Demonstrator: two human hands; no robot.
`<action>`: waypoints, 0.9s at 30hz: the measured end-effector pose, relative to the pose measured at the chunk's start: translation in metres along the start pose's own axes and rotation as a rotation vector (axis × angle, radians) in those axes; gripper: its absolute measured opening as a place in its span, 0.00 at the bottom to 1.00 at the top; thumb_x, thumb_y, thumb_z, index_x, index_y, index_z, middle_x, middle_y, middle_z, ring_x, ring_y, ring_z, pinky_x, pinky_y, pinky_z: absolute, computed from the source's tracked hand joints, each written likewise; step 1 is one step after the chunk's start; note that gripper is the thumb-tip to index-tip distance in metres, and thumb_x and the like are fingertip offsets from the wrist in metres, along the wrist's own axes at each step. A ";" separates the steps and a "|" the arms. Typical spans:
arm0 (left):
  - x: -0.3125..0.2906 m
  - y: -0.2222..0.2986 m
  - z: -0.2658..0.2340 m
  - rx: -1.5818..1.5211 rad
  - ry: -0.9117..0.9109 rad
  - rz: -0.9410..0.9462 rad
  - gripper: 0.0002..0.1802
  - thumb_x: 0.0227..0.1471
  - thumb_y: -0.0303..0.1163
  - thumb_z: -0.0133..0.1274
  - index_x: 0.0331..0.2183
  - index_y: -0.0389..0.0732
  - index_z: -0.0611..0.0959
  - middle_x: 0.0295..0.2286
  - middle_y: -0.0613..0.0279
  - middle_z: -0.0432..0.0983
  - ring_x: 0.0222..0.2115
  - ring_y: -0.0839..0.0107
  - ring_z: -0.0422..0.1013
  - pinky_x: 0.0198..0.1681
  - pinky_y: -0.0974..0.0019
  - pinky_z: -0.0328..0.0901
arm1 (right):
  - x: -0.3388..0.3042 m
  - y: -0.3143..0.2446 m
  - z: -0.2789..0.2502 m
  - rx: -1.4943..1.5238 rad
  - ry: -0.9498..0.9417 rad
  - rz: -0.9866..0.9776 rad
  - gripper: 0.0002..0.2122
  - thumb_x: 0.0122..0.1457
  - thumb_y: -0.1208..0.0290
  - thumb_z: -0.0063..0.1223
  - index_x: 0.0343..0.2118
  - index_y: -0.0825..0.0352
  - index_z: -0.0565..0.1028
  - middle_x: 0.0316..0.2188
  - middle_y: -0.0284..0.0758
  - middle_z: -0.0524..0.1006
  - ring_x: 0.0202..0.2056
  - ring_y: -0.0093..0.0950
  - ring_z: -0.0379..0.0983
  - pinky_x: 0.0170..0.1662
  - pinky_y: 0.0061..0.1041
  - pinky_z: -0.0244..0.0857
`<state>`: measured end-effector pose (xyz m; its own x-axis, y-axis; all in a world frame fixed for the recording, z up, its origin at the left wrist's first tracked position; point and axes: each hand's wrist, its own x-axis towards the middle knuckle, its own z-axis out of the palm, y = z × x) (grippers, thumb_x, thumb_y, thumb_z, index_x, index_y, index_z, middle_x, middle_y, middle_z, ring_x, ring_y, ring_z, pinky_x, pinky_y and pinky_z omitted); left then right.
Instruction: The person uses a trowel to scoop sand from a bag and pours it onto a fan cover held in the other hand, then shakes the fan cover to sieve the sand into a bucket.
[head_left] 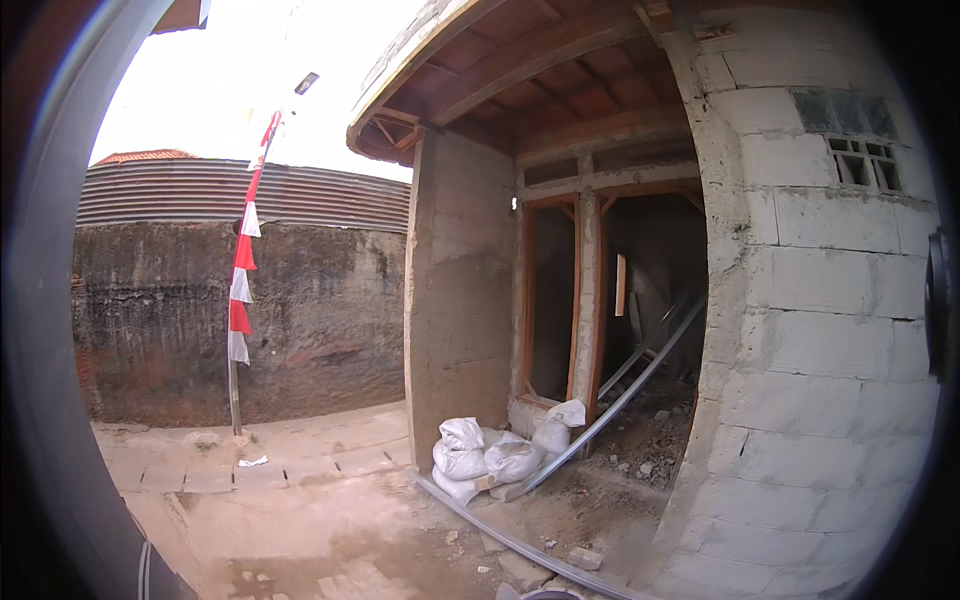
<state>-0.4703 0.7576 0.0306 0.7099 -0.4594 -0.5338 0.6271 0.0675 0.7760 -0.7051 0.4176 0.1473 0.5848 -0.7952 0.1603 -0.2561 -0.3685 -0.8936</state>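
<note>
Neither my left hand nor my right hand shows in the head view. Several white sacks (512, 456), filled and tied, lie heaped by the doorway of an unfinished block building. A long grey metal channel (622, 408) slants out of the doorway past the sacks. Another long metal channel (520, 545) lies along the ground in front and runs to the lower edge. At that lower edge a pale, rounded thing (550, 595) is cut off, too little of it to name.
A white block wall (810, 350) rises close on the right. Rubble (645, 462) covers the doorway floor. On the left, a pole with red and white flags (241, 262) stands before a stained wall (330, 300) topped with corrugated sheet. Loose stones (585, 558) lie near the front channel.
</note>
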 end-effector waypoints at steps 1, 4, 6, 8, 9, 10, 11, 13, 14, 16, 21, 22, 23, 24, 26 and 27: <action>-0.013 -0.003 -0.008 -0.012 0.018 0.013 0.37 0.55 0.38 0.56 0.60 0.39 0.58 0.49 0.47 0.67 0.44 0.55 0.70 0.47 0.44 0.70 | -0.008 -0.015 -0.004 0.006 -0.002 -0.021 0.20 0.56 0.65 0.59 0.50 0.68 0.72 0.41 0.43 0.77 0.44 0.40 0.72 0.50 0.40 0.65; -0.046 -0.017 -0.032 -0.052 0.070 0.047 0.38 0.55 0.38 0.56 0.60 0.39 0.56 0.50 0.46 0.65 0.45 0.55 0.69 0.47 0.44 0.70 | -0.031 -0.058 -0.018 0.011 -0.001 -0.082 0.20 0.56 0.65 0.59 0.49 0.68 0.72 0.41 0.43 0.77 0.43 0.40 0.72 0.49 0.40 0.65; -0.064 -0.027 -0.052 -0.076 0.105 0.060 0.39 0.55 0.38 0.56 0.61 0.39 0.55 0.51 0.46 0.64 0.45 0.55 0.69 0.48 0.44 0.70 | -0.048 -0.086 -0.023 0.010 0.002 -0.116 0.19 0.56 0.65 0.59 0.49 0.68 0.72 0.40 0.43 0.77 0.43 0.40 0.72 0.48 0.39 0.65; -0.079 -0.039 -0.073 -0.103 0.133 0.076 0.40 0.54 0.38 0.56 0.61 0.39 0.54 0.51 0.46 0.63 0.46 0.55 0.68 0.48 0.45 0.69 | -0.062 -0.110 -0.022 0.008 0.007 -0.152 0.19 0.56 0.66 0.59 0.48 0.69 0.72 0.40 0.43 0.77 0.42 0.39 0.72 0.47 0.39 0.65; -0.085 -0.044 -0.085 -0.118 0.153 0.083 0.41 0.54 0.38 0.56 0.61 0.39 0.53 0.52 0.46 0.63 0.46 0.55 0.68 0.48 0.45 0.69 | -0.068 -0.124 -0.021 0.011 0.013 -0.170 0.19 0.56 0.66 0.59 0.48 0.69 0.72 0.39 0.43 0.77 0.42 0.39 0.72 0.47 0.39 0.65; -0.094 -0.049 -0.099 -0.134 0.179 0.088 0.41 0.54 0.38 0.56 0.61 0.39 0.52 0.52 0.46 0.63 0.46 0.55 0.68 0.48 0.45 0.69 | -0.075 -0.134 -0.017 0.010 0.018 -0.184 0.18 0.56 0.66 0.59 0.47 0.69 0.72 0.39 0.43 0.77 0.41 0.39 0.72 0.46 0.39 0.65; -0.099 -0.056 -0.112 -0.151 0.202 0.093 0.42 0.54 0.38 0.56 0.61 0.39 0.52 0.52 0.46 0.62 0.47 0.55 0.68 0.49 0.45 0.69 | -0.082 -0.146 -0.014 0.010 0.020 -0.198 0.18 0.56 0.66 0.59 0.47 0.69 0.72 0.39 0.43 0.77 0.41 0.39 0.72 0.46 0.39 0.65; -0.112 -0.067 -0.141 -0.186 0.249 0.100 0.43 0.54 0.38 0.56 0.61 0.39 0.50 0.53 0.46 0.61 0.47 0.55 0.67 0.49 0.45 0.69 | -0.094 -0.170 -0.004 0.011 0.029 -0.226 0.18 0.56 0.67 0.59 0.47 0.69 0.72 0.38 0.43 0.77 0.40 0.39 0.72 0.45 0.39 0.65; -0.116 -0.072 -0.156 -0.202 0.267 0.103 0.43 0.54 0.38 0.56 0.62 0.40 0.50 0.53 0.46 0.61 0.47 0.55 0.67 0.49 0.45 0.69 | -0.100 -0.182 0.002 0.011 0.032 -0.241 0.18 0.56 0.67 0.59 0.46 0.69 0.72 0.38 0.43 0.77 0.40 0.39 0.72 0.45 0.39 0.65; -0.126 -0.081 -0.186 -0.233 0.313 0.114 0.44 0.53 0.38 0.56 0.62 0.40 0.48 0.54 0.45 0.60 0.48 0.55 0.67 0.49 0.45 0.68 | -0.109 -0.206 0.015 0.013 0.046 -0.272 0.17 0.56 0.67 0.59 0.46 0.69 0.72 0.37 0.43 0.77 0.39 0.39 0.72 0.44 0.38 0.65; -0.150 -0.101 -0.266 -0.290 0.435 0.141 0.47 0.53 0.37 0.56 0.62 0.40 0.45 0.55 0.45 0.58 0.49 0.55 0.66 0.50 0.45 0.67 | -0.131 -0.276 0.049 0.012 0.076 -0.361 0.16 0.56 0.68 0.59 0.44 0.70 0.72 0.36 0.43 0.76 0.38 0.39 0.72 0.42 0.38 0.65; -0.157 -0.106 -0.280 -0.301 0.461 0.143 0.47 0.53 0.37 0.56 0.63 0.40 0.44 0.56 0.45 0.57 0.50 0.55 0.65 0.51 0.45 0.67 | -0.136 -0.291 0.054 0.009 0.079 -0.377 0.16 0.56 0.68 0.59 0.44 0.70 0.72 0.36 0.43 0.76 0.37 0.39 0.72 0.42 0.38 0.65; -0.162 -0.110 -0.293 -0.311 0.486 0.147 0.48 0.53 0.37 0.56 0.63 0.40 0.44 0.56 0.45 0.57 0.50 0.55 0.65 0.51 0.45 0.67 | -0.139 -0.306 0.060 0.007 0.080 -0.397 0.16 0.56 0.68 0.59 0.44 0.70 0.72 0.36 0.43 0.76 0.37 0.39 0.72 0.41 0.38 0.65; -0.167 -0.115 -0.305 -0.318 0.508 0.147 0.48 0.52 0.37 0.56 0.63 0.40 0.43 0.56 0.45 0.56 0.50 0.55 0.65 0.51 0.45 0.67 | -0.142 -0.322 0.065 0.003 0.084 -0.415 0.16 0.56 0.68 0.59 0.43 0.70 0.72 0.35 0.43 0.76 0.37 0.39 0.72 0.41 0.38 0.65; -0.177 -0.123 -0.328 -0.330 0.550 0.154 0.49 0.52 0.37 0.57 0.63 0.40 0.42 0.57 0.45 0.55 0.51 0.55 0.65 0.51 0.45 0.67 | -0.148 -0.353 0.074 -0.004 0.086 -0.453 0.15 0.55 0.69 0.59 0.43 0.70 0.72 0.35 0.43 0.76 0.36 0.38 0.72 0.40 0.37 0.65; -0.180 -0.128 -0.337 -0.339 0.570 0.154 0.50 0.52 0.37 0.57 0.63 0.40 0.41 0.57 0.44 0.55 0.51 0.55 0.64 0.51 0.45 0.67 | -0.151 -0.366 0.078 -0.012 0.087 -0.472 0.15 0.55 0.69 0.59 0.43 0.70 0.72 0.35 0.43 0.76 0.36 0.38 0.72 0.40 0.37 0.65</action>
<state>-0.5705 1.1300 -0.0852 0.7989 0.1095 -0.5914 0.5053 0.4111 0.7587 -0.6399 0.7101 0.4174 0.5727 -0.5767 0.5827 0.0126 -0.7045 -0.7096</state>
